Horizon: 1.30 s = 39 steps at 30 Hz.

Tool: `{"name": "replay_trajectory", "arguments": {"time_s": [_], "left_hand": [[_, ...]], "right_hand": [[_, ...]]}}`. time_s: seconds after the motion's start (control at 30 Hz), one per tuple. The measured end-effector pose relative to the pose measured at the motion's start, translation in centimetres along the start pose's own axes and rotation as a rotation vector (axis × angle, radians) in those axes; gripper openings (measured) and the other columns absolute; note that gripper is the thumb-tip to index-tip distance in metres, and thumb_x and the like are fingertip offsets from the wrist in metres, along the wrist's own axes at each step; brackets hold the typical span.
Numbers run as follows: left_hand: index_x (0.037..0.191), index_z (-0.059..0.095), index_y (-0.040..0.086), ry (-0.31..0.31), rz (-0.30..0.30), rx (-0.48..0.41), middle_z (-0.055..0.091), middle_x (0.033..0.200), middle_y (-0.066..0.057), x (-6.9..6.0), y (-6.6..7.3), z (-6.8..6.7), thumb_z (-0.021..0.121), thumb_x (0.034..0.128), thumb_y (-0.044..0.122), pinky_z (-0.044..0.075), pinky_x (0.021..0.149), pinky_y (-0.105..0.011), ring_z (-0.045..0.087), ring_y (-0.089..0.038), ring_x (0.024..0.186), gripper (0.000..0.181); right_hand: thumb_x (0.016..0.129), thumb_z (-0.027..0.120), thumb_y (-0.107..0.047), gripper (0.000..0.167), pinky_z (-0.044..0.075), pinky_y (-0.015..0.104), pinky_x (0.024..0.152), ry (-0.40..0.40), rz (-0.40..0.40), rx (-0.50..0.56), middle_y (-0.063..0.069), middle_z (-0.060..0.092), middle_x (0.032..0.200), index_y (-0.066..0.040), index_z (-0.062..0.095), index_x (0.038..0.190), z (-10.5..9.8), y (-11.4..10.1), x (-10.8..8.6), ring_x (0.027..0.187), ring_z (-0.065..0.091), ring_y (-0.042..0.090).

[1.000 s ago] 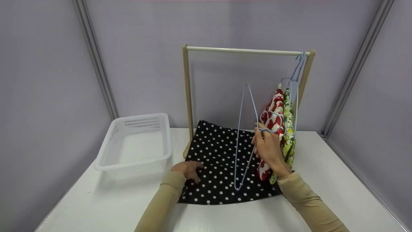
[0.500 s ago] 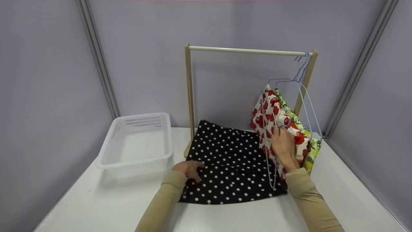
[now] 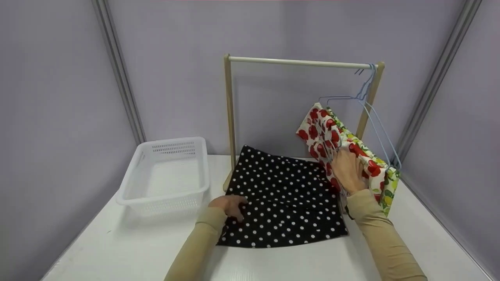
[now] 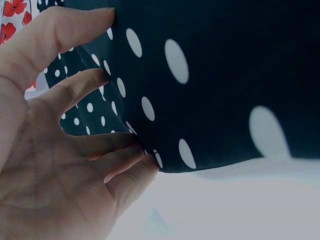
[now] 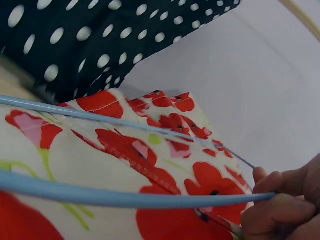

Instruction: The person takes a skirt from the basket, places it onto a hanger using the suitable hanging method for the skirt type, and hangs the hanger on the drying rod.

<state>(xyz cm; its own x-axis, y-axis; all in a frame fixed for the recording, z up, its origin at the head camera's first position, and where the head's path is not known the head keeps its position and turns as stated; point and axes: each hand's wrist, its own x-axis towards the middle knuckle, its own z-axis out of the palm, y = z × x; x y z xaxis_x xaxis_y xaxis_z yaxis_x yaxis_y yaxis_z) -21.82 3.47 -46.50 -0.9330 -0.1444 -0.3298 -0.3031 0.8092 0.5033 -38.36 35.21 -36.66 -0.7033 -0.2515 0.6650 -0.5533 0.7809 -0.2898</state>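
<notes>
A black cloth with white polka dots (image 3: 281, 199) lies spread on the table under the rack. My left hand (image 3: 229, 207) rests at its left edge; in the left wrist view the fingertips (image 4: 135, 172) touch the fabric, with thumb and fingers apart. At the right, my right hand (image 3: 349, 171) grips a light-blue wire hanger (image 5: 135, 199) near one end. Behind that hanger, a white cloth with red flowers (image 3: 314, 127) hangs from the rack, pressed aside by the hand. In the head view the held hanger is mostly lost against the flowers.
The rack has a white bar (image 3: 300, 61) on wooden posts (image 3: 230, 113). At its right end hang blue hangers (image 3: 366, 88), bearing the red-flowered cloth and a yellow-green patterned cloth (image 3: 388, 191). A white basket (image 3: 168, 199) stands at the left on the white table (image 3: 152, 246).
My right hand has moved right with the hanger, into the hanging cloths, which have swung and turned to show the red flowers broadly. The left hand has stayed in place.
</notes>
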Motion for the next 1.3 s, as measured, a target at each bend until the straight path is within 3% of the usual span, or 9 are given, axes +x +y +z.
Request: {"name": "replay_trajectory", "arguments": {"time_s": [0.13,0.37,0.47,0.6,0.73,0.93,1.03,1.2,1.3], "left_hand": [[0.137,0.056,0.03,0.006,-0.014,-0.007,0.057,0.134,-0.011,0.1,0.0,0.1,0.082,0.0782,0.021,0.048,0.096,-0.056,0.055,-0.034,0.118,0.065],[0.138,0.054,0.022,0.034,0.013,0.054,0.054,0.14,-0.01,0.3,0.7,0.2,0.079,0.0813,0.036,0.045,0.102,-0.053,0.052,-0.032,0.125,0.064],[0.133,0.058,0.015,0.053,0.004,0.111,0.059,0.133,-0.011,0.1,1.9,0.5,0.078,0.0821,0.036,0.045,0.102,-0.051,0.055,-0.031,0.121,0.059],[0.116,0.065,0.009,0.077,0.012,0.209,0.065,0.112,-0.01,-0.3,4.4,1.5,0.082,0.0783,0.03,0.051,0.095,-0.047,0.062,-0.027,0.103,0.046],[0.108,0.068,0.012,0.101,0.104,0.299,0.064,0.103,-0.005,-0.4,7.2,3.0,0.084,0.0763,0.027,0.054,0.089,-0.041,0.061,-0.022,0.095,0.038],[0.131,0.061,0.021,0.111,0.229,0.329,0.062,0.127,0.001,-0.1,9.9,5.0,0.085,0.0759,0.026,0.048,0.102,-0.038,0.057,-0.018,0.117,0.06],[0.135,0.058,0.025,0.091,0.277,0.305,0.06,0.131,0.004,-0.1,10.7,5.7,0.084,0.0765,0.026,0.048,0.102,-0.038,0.057,-0.017,0.119,0.064],[0.139,0.053,0.036,0.063,0.259,0.323,0.057,0.136,0.009,-0.4,11.6,6.7,0.085,0.0751,0.035,0.048,0.102,-0.04,0.055,-0.015,0.123,0.072],[0.139,0.051,0.041,0.063,0.23,0.342,0.055,0.135,0.007,-0.6,12.2,7.0,0.086,0.074,0.035,0.053,0.094,-0.038,0.058,-0.015,0.113,0.074]], "right_hand": [[0.097,0.045,-0.009,0.032,0.035,0.037,0.04,-0.076,0.047,-0.024,0.018,0.052,0.059,-0.004,0.051,0.066,0.4,0.6,0.2,0.048,0.05,0.034],[0.098,0.05,-0.015,0.033,0.042,0.044,0.047,-0.08,0.067,-0.016,0.021,0.056,0.064,-0.001,0.057,0.069,1.3,1.8,-0.2,0.051,0.052,0.036],[0.095,0.051,-0.013,0.033,0.04,0.042,0.047,-0.076,0.061,-0.008,0.018,0.055,0.061,-0.003,0.055,0.064,1.6,2.2,-0.2,0.05,0.05,0.032],[0.092,0.053,-0.012,0.04,0.038,0.04,0.048,-0.057,0.056,-0.002,0.014,0.052,0.054,-0.006,0.05,0.053,1.8,2.4,0.0,0.048,0.047,0.03],[0.092,0.054,-0.011,0.042,0.039,0.042,0.048,-0.032,0.034,-0.006,0.015,0.052,0.052,-0.005,0.05,0.051,2.0,2.5,0.0,0.048,0.049,0.032],[0.093,0.052,-0.008,0.036,0.043,0.047,0.051,-0.076,0.011,-0.035,0.02,0.054,0.057,0.0,0.055,0.059,2.3,2.4,-0.3,0.053,0.053,0.038],[0.094,0.051,-0.01,0.034,0.044,0.049,0.053,-0.11,0.027,-0.041,0.021,0.056,0.061,0.002,0.057,0.063,2.4,2.3,-0.5,0.056,0.054,0.039],[0.096,0.048,-0.01,0.034,0.047,0.054,0.059,-0.149,0.018,-0.033,0.023,0.058,0.065,0.003,0.058,0.067,2.4,2.4,-0.7,0.062,0.057,0.044],[0.096,0.047,-0.008,0.035,0.047,0.055,0.059,-0.157,-0.004,-0.029,0.023,0.057,0.063,0.002,0.057,0.064,2.3,2.5,-0.7,0.061,0.057,0.044]]}}
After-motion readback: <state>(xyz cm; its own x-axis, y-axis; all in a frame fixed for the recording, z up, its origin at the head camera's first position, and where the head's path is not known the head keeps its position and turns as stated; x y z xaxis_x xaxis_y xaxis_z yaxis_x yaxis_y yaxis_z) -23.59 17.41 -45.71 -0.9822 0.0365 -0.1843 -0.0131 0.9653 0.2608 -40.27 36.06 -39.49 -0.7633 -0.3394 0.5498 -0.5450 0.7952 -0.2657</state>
